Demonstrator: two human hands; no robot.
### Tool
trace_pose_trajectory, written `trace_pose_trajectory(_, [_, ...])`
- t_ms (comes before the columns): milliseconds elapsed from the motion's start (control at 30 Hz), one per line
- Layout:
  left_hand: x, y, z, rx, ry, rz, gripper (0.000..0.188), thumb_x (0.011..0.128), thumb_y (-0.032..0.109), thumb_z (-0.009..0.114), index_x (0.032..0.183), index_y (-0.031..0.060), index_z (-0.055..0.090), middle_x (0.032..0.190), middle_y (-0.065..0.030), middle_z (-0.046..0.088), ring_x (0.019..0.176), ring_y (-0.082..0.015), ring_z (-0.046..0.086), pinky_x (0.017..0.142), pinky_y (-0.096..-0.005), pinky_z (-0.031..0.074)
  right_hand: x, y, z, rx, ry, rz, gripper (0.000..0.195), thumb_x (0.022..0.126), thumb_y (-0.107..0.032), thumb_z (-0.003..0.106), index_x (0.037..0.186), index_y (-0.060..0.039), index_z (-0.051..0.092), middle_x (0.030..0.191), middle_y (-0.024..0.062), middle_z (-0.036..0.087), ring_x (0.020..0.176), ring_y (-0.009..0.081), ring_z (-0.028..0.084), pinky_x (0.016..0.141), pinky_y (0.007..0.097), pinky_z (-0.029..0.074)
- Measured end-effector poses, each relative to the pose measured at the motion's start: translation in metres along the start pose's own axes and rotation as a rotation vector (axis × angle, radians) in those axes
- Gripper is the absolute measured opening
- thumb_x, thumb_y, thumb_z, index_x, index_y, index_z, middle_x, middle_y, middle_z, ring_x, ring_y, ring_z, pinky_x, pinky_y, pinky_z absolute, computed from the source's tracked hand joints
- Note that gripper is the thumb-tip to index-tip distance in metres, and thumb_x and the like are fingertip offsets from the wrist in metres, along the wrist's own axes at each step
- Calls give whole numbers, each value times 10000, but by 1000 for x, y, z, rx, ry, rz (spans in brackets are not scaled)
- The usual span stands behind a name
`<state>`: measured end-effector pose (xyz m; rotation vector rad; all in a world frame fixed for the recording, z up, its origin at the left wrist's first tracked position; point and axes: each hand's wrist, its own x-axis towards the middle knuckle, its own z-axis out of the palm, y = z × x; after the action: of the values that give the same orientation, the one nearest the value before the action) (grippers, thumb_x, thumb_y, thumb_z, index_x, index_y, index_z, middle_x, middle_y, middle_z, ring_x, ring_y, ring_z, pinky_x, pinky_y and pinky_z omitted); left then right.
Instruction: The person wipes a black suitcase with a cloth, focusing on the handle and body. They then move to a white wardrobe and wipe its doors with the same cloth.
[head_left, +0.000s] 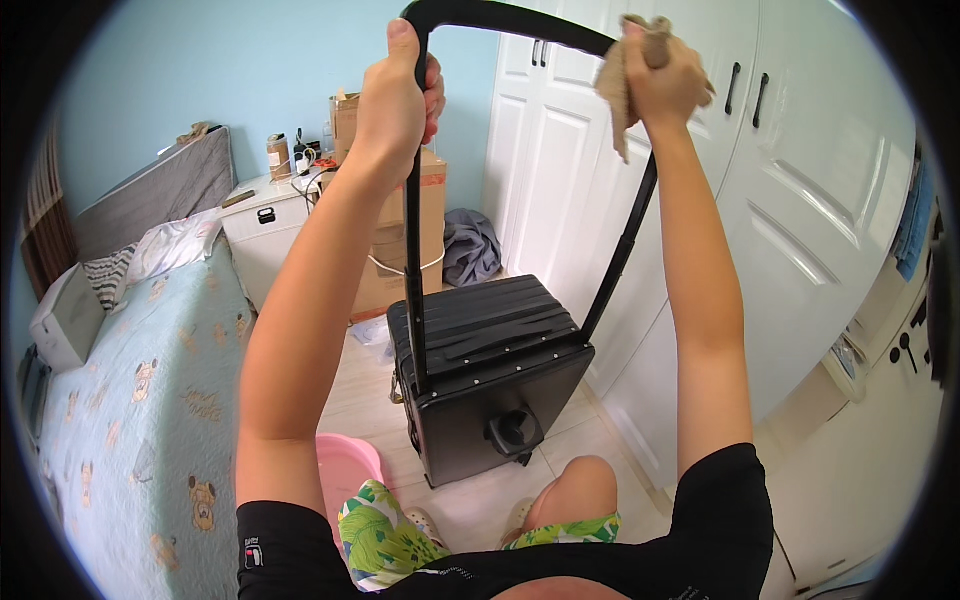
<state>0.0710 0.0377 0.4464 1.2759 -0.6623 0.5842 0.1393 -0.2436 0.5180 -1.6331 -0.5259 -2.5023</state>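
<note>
A black hard-shell suitcase (495, 420) stands upright on the floor before me, its telescopic handle (517, 21) pulled far up. My left hand (396, 97) grips the handle at its upper left corner, thumb pointing up. At the opposite upper corner, my right hand (670, 79) holds a tan cloth (616, 97) bunched against the handle. The cloth and fingers hide that corner. A black cup holder (516, 433) sticks out from the suitcase's near side. Small pale studs run along the edge of its top.
To the left is a bed (150, 375) with a light blue cover. A pink basin (349, 465) sits on the floor near my leg. White wardrobe doors (780, 247) line the right. Behind the suitcase are cardboard boxes (375, 285), a white nightstand (255, 244) and a dark cloth heap (472, 247).
</note>
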Motion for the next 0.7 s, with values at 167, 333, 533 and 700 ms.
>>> trace_pose_trajectory(167, [-5, -2, 0, 13, 30, 20, 582, 1028, 636, 294, 729, 149, 401, 544, 64, 320, 464, -63, 314, 408, -241, 246, -32, -25, -49, 958, -66, 1062, 143, 821, -133, 657, 886, -8, 683, 865, 109, 695, 717, 201, 665, 646, 288, 534])
trace_pose_trajectory(333, [-5, 1, 0, 50, 59, 6, 578, 1034, 625, 290, 725, 149, 403, 542, 63, 321, 467, -65, 318, 423, -243, 257, -41, -55, -36, 1623, -644, 1241, 535, 979, -518, 535, 1018, 5, 640, 977, 162, 698, 582, 120, 546, 564, 267, 505])
trace_pose_trajectory(533, [-1, -1, -1, 62, 43, 17, 570, 1049, 593, 278, 732, 138, 412, 546, 55, 330, 467, -71, 320, 428, -243, 263, -30, -83, -19, 1510, -519, 1305, 506, 971, -479, 561, 950, 17, 658, 846, 132, 687, 614, 172, 608, 567, 296, 500])
trace_pose_trajectory(700, [-8, 2, -6, 41, 67, 27, 568, 1052, 584, 279, 749, 128, 431, 553, 51, 340, 466, -75, 319, 429, -245, 267, -40, -144, -56, 1161, -271, 746, 391, 949, -402, 680, 845, -25, 671, 808, 63, 698, 738, 113, 645, 713, 239, 511])
